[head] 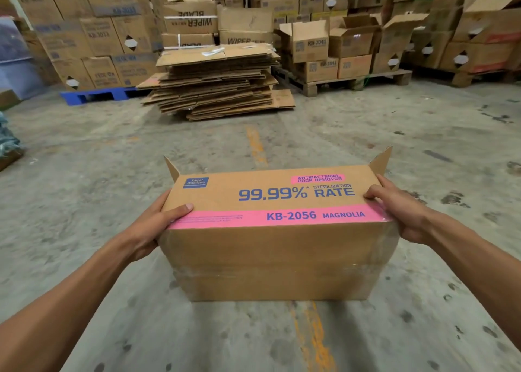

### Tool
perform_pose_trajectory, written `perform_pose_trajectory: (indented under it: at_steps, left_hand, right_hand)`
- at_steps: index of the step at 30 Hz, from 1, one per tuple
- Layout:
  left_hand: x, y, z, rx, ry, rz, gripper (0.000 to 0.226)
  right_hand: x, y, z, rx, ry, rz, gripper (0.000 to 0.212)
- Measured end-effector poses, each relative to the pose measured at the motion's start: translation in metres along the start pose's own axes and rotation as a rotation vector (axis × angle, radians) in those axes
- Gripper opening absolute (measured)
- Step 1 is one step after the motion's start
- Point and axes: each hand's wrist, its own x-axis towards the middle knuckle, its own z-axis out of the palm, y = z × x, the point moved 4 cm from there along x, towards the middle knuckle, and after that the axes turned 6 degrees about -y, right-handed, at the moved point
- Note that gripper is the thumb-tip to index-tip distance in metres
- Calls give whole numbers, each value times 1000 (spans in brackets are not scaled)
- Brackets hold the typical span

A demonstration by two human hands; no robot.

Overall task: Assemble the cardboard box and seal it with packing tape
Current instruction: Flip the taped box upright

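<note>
Both hands, left hand (pixel 153 225) and right hand (pixel 406 208), clamp the ends of the cardboard box (pixel 277 233) held above the floor (pixel 84 174), fingers wrapped round its edges. It looks light, probably empty, with stiff walls and glossy tape; the end corners seem the safest hold.

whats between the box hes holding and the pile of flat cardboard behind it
Only bare concrete floor with a faded orange line, between the box and the flattened cardboard stack; head view.
</note>
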Motion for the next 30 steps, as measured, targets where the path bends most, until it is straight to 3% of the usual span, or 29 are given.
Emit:
perform_pose_trajectory:
  at_steps: [3, 7, 14, 22, 25, 30]
  left_hand:
    - [-10, 13, -10, 40, 66, 154, 82]
    - [-29, 6, -20, 132, 166, 304, 91]
    - [-67, -84, -9, 227, 237, 219, 104]
    - [-69, -122, 1, 213, 286, 131, 94]
    - [-68, -132, 4, 233, 273, 51, 79]
    - [-69, -151, 9, 172, 390, -100, 49]
  right_hand:
    - [-1, -3, 8, -30, 59, -134, 59]
    - [-13, 14, 29, -173, 110, -368, 77]
    - [-35, 62, 46, -402, -52, -344, 97]
    - [-41, 82, 49, -409, -52, -278, 100]
    - [-43, 93, 51, -474, -69, -200, 95]
    - [-46, 118, 59, -507, -118, -35, 80]
